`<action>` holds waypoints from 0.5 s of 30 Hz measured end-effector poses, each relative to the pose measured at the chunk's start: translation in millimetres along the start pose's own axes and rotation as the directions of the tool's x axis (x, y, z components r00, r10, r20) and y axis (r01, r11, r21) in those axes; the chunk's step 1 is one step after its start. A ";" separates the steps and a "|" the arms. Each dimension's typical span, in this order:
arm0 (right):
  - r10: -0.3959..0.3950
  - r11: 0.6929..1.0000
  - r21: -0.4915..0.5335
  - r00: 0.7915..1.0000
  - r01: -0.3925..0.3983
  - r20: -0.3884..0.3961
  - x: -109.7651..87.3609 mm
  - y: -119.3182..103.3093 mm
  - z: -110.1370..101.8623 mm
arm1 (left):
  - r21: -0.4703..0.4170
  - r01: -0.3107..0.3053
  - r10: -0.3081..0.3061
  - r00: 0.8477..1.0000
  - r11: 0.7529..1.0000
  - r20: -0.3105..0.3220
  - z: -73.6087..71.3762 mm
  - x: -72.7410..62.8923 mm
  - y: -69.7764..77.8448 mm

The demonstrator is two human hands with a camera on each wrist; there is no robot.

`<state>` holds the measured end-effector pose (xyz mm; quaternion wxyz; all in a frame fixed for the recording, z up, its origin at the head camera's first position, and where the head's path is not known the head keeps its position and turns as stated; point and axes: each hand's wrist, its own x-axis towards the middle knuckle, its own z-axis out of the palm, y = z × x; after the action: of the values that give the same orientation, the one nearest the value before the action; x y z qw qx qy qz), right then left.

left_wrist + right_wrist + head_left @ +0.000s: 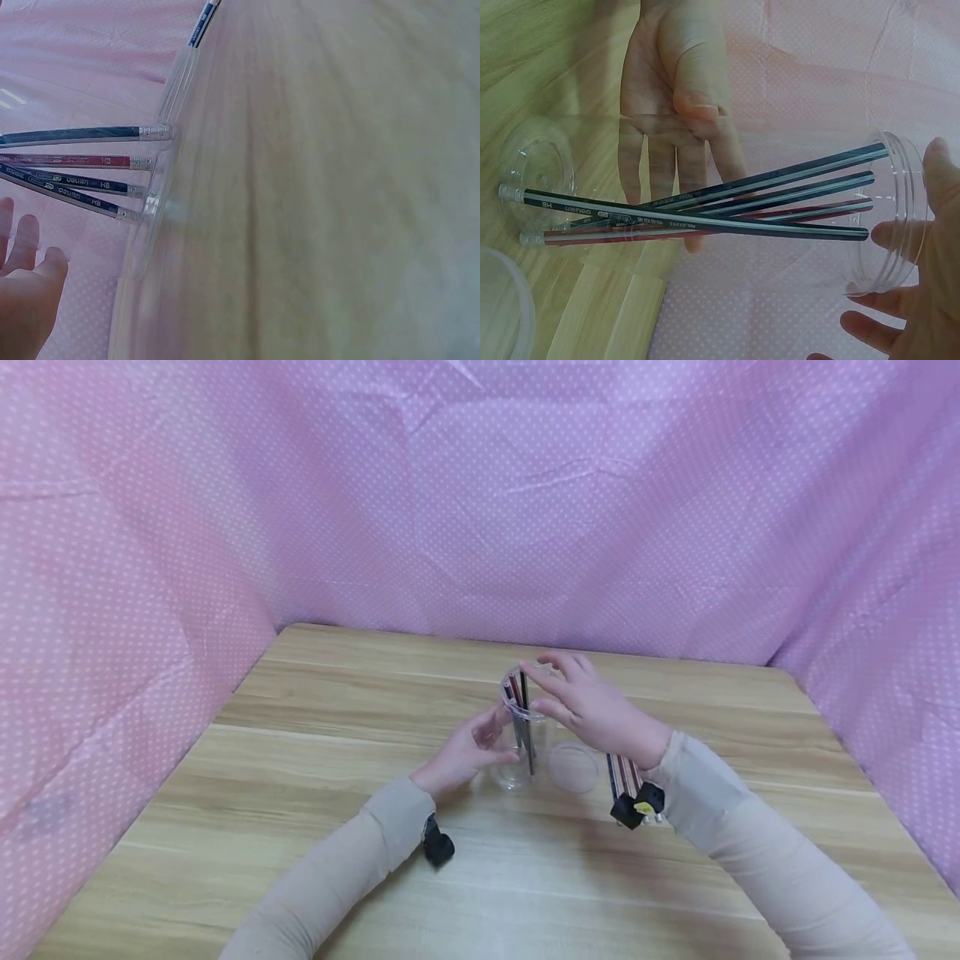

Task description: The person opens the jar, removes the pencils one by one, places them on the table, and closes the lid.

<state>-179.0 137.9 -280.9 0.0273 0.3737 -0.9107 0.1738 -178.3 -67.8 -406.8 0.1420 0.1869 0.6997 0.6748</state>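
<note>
A clear plastic jar (pixel 512 777) stands upright on the table, with several dark and red pencils (pixel 705 217) leaning inside. Around its side curves my left hand (pixel 468 752), thumb at the front, fingers seen through the wall in the right wrist view. My right hand (pixel 592 706) is at the jar's mouth with fingers spread, fingertips right at the rim and close to the pencil tops. No pencil is pinched between them. In the left wrist view the pencils' (pixel 90 161) eraser ends rest near the jar's base.
A round clear lid (pixel 573 767) lies just right of the jar. More pencils (pixel 624 772) lie side by side under my right wrist, partly hidden by the wrist camera. The wooden table (pixel 337 693) ends at a pink dotted curtain (pixel 525 527).
</note>
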 end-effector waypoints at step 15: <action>0.036 0.999 -0.029 0.999 -0.036 0.015 0.8 -2.1 1.5 | 0.002 0.019 -0.019 1.000 1.000 0.004 -1.2 1.7 1.7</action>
<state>-178.0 135.4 -281.5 0.0226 0.3581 -0.9199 0.1583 -180.2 -68.0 -405.0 0.1496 0.1818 0.7017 0.6725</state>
